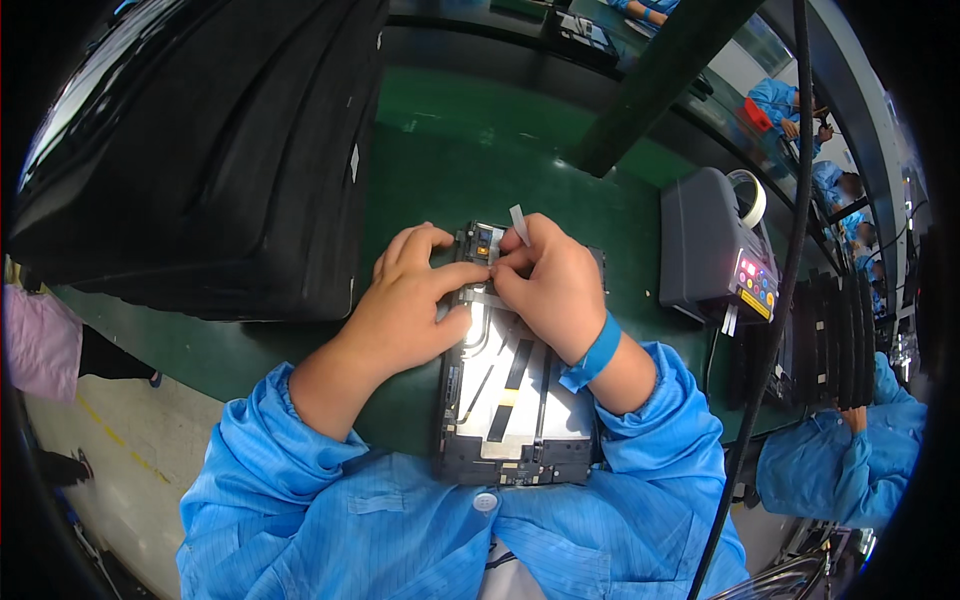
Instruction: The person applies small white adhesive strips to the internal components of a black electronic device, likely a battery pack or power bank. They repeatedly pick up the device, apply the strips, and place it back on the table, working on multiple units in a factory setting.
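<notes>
On the green worktop in front of me lies a flat electronic device, a black frame around a shiny silver inner panel with dark strips. My left hand rests at its upper left edge, fingers spread, index fingertip touching the device near the top. My right hand is over the upper right part, thumb and fingers pinched together near that fingertip. A short whitish strip of tape sticks up from between its fingers. What lies right under the right fingertips is hidden. A blue band circles my right wrist.
A grey tape dispenser with lit buttons and a tape roll stands at the right. A bulky black case fills the left. A dark cable hangs down on the right, and a dark post rises behind. Other people work beyond.
</notes>
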Demonstrator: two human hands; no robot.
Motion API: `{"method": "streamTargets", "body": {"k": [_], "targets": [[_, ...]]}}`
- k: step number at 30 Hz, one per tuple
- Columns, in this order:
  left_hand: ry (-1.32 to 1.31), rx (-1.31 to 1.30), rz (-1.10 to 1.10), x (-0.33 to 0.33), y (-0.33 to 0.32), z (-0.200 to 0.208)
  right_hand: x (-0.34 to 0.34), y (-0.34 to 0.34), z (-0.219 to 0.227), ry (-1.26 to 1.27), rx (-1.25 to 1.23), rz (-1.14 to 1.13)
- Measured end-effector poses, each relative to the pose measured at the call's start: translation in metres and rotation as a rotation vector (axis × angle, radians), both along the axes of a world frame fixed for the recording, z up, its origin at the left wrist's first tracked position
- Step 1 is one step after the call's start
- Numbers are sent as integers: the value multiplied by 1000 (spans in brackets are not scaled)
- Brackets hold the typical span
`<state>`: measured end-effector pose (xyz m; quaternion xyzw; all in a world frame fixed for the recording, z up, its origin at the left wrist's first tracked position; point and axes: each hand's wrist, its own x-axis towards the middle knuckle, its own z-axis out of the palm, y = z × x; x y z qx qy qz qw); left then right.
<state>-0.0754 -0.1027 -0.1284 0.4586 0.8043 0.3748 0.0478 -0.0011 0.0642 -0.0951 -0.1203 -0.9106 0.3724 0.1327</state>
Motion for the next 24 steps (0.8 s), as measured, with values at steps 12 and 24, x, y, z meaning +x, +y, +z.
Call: {"method": "streamTargets", "body": {"k": [12,24], "targets": [[42,58,2,2,1,-8,5,-2,-18,189,434,227],[523,-108,-55,10,5,17,48,24,6,268,139,214]]}}
